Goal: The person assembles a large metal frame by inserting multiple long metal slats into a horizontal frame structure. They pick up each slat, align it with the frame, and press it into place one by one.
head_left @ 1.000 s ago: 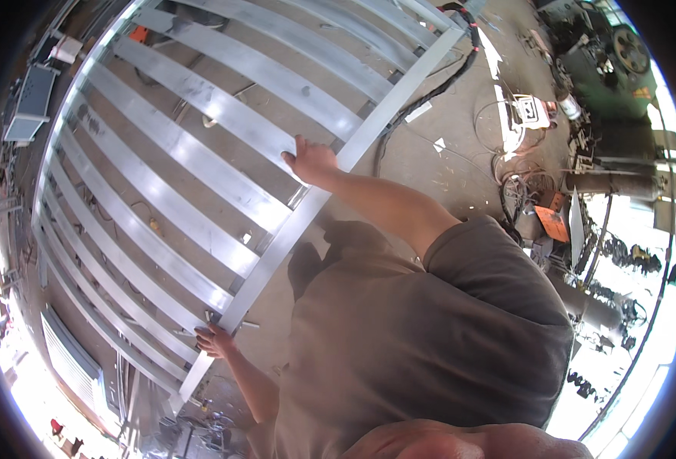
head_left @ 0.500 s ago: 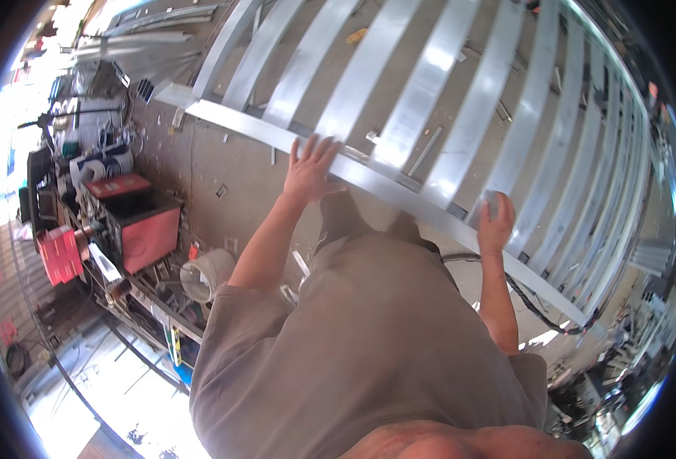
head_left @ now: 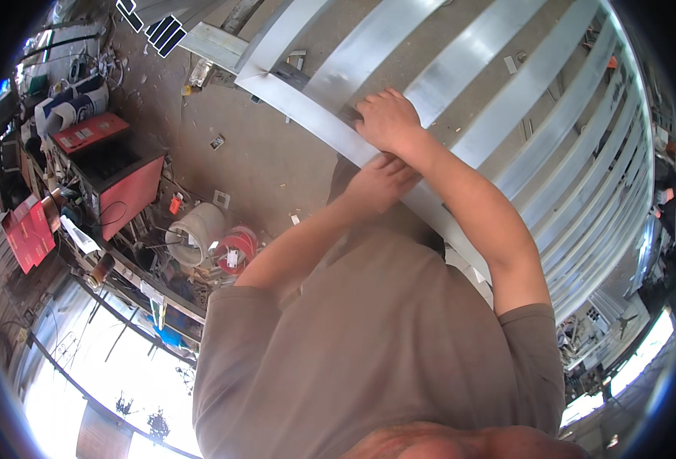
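A large silvery metal slatted panel stretches from upper left to lower right, its long edge rail crossing in front of my body. My left hand grips that edge rail from the near side, its fingers curled over the top just below my right wrist. Reaching across to the left, my right hand lies where a slat meets the rail. Its fingers bend over the metal, and their tips are partly hidden. Both hands are close together, almost touching.
To the left are a red open-topped metal box, a pale bucket and a red bucket. Metal lengths with dark hollow ends lie at the upper left. Small scraps are scattered on the concrete floor.
My right hand has crossed left along the rail to beside my left hand. My left hand now curls over the rail instead of lying spread. The view has shifted along the panel.
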A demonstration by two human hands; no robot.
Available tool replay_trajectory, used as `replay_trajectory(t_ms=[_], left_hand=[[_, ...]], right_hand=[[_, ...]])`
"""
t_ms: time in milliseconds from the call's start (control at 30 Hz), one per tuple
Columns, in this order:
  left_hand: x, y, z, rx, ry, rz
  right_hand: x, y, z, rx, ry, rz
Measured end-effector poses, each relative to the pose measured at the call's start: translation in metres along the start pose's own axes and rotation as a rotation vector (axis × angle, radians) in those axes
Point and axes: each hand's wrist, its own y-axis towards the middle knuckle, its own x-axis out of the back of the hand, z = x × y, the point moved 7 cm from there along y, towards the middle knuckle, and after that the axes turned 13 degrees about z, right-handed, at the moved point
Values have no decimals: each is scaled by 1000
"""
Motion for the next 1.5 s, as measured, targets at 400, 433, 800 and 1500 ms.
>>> replay_trajectory(t_ms=[400,433,800,1500], left_hand=[[-4,1,7,-58,34,-12],[-4,0,7,-61,37,2],[-6,0,5,-84,60,173],[-3,2,6,-45,12,163]], right_hand=[[-18,25,-5,-124,8,226],[-19,23,-5,-114,-6,187],[-20,14,-8,-174,-53,297],[-17,17,-13,-193,119,149]])
